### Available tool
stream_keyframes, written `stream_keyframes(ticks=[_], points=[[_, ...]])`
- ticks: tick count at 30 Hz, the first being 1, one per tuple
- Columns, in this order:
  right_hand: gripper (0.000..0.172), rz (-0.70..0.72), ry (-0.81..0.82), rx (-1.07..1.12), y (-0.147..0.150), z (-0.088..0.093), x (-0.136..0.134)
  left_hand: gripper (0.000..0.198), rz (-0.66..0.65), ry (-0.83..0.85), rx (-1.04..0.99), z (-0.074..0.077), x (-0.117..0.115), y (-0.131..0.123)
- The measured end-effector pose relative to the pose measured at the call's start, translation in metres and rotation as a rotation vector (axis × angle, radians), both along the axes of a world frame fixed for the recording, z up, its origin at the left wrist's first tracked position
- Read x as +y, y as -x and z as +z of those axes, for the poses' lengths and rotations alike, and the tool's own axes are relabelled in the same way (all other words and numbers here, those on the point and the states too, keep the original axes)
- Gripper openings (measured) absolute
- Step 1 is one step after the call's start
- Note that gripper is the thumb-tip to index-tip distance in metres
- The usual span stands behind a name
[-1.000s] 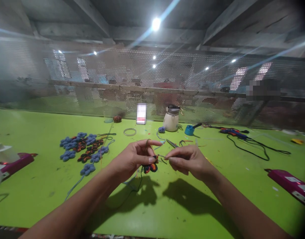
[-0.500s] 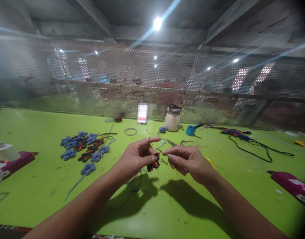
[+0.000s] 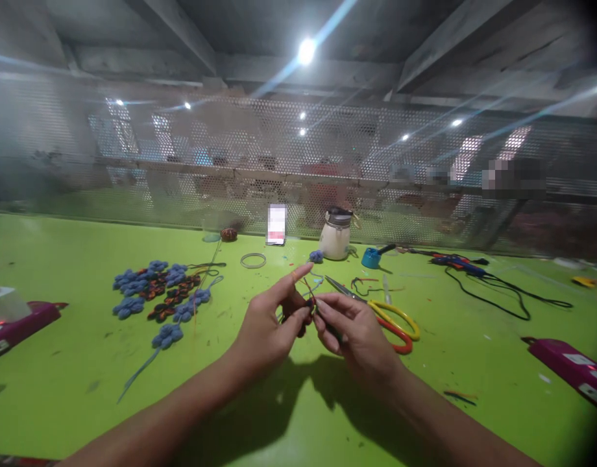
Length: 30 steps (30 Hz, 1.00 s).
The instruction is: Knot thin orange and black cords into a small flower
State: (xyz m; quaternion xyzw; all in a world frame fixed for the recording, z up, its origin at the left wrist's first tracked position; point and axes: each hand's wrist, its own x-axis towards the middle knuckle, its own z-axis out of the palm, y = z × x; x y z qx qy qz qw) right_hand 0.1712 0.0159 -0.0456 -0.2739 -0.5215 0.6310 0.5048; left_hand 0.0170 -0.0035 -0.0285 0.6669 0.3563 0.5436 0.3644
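Note:
Over the middle of the table, my left hand (image 3: 269,327) pinches a small black-and-orange crocheted flower (image 3: 302,329) between thumb and fingers, its index finger stretched up with yarn running near it. My right hand (image 3: 359,327) is closed, its fingertips meeting the flower from the right. It grips a thin crochet hook, mostly hidden by the fingers. Just beyond the right hand lie scissors (image 3: 398,311) with yellow and orange handles. To the left, several blue flowers (image 3: 167,335) and black-and-orange flowers (image 3: 161,310) lie in a loose cluster with yarn tails.
Along the back stand a phone (image 3: 276,225), a pale jar (image 3: 335,240) and a blue pot (image 3: 371,258). A ring (image 3: 253,261) lies near the phone. Corded tools (image 3: 459,264) lie at the back right, with purple power strips (image 3: 564,366) at both sides. A perforated screen (image 3: 259,143) borders the table.
My right hand has moved left and closed in against the left hand. The flower is now mostly covered by fingers, and the scissors show more fully. The view has shifted slightly.

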Motion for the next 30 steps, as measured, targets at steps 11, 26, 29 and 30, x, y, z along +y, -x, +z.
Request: stream_keyframes(ticks=[11, 26, 29, 30], points=[[0.017, -0.36, -0.967, -0.495, -0.024, 0.018, 0.0, 0.055, -0.374, 0.394, -0.512, 0.013, 0.003, 0.018], [0.011, 0.025, -0.27, -0.187, -0.019, 0.005, 0.013, 0.031, -0.291, 0.336, -0.229, 0.003, 0.013, 0.018], [0.012, 0.015, -0.295, -0.252, -0.02, 0.008, 0.014, 0.043, -0.285, 0.318, -0.211, 0.002, 0.012, 0.015], [0.013, 0.015, -0.293, -0.267, -0.02, 0.009, 0.014, 0.046, -0.283, 0.321, -0.207, 0.002, 0.011, 0.013]])
